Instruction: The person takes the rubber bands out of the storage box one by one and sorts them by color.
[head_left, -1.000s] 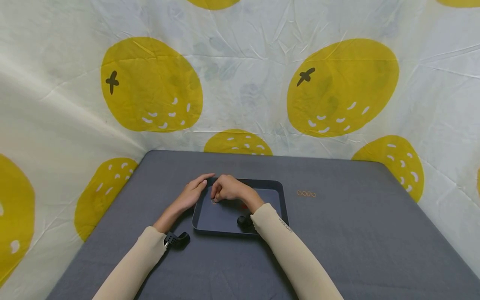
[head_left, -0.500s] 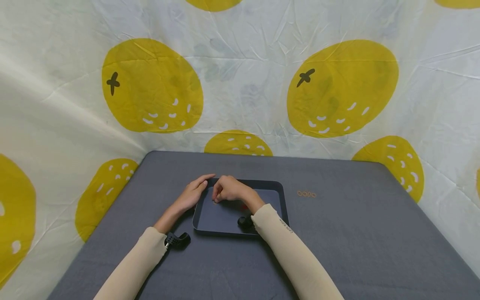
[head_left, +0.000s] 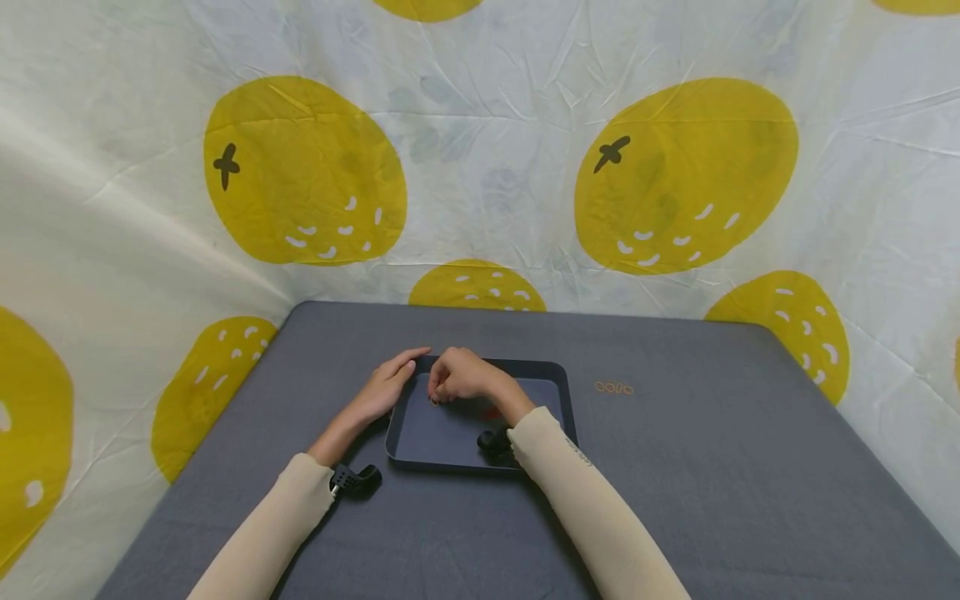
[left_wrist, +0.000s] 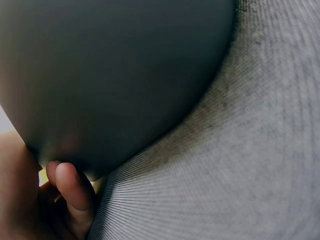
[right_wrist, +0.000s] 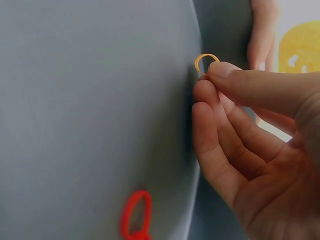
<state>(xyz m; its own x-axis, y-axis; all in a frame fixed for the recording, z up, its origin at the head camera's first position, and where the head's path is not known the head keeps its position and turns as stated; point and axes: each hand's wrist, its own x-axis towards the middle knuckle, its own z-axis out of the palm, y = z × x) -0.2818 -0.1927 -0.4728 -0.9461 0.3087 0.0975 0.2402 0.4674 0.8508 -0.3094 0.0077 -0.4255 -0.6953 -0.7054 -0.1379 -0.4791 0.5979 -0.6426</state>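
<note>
Thumb and fingertips of my right hand (head_left: 462, 375) pinch a small, thin yellow rubber band (right_wrist: 205, 55), low over the left part of a dark, shallow tray (head_left: 435, 437). Part of the band's loop sticks out past the thumb. My left hand (head_left: 381, 390) lies along the tray's back left corner, fingers extended against its side. In the left wrist view, fingertips (left_wrist: 70, 182) touch the tray's outer wall. A red loop (right_wrist: 127, 215) lies on the tray floor, mostly hidden behind my right wrist in the head view.
Several orange rubber bands (head_left: 614, 387) lie in a row on the grey table (head_left: 712, 467), right of the tray. Behind the table hangs a white cloth (head_left: 487, 167) with yellow fruit prints. Black wrist cameras hang below both sleeves.
My right hand has shifted slightly to the right with the yellow rubber band pinched in its fingertips. My left hand and the tray stay where they were.
</note>
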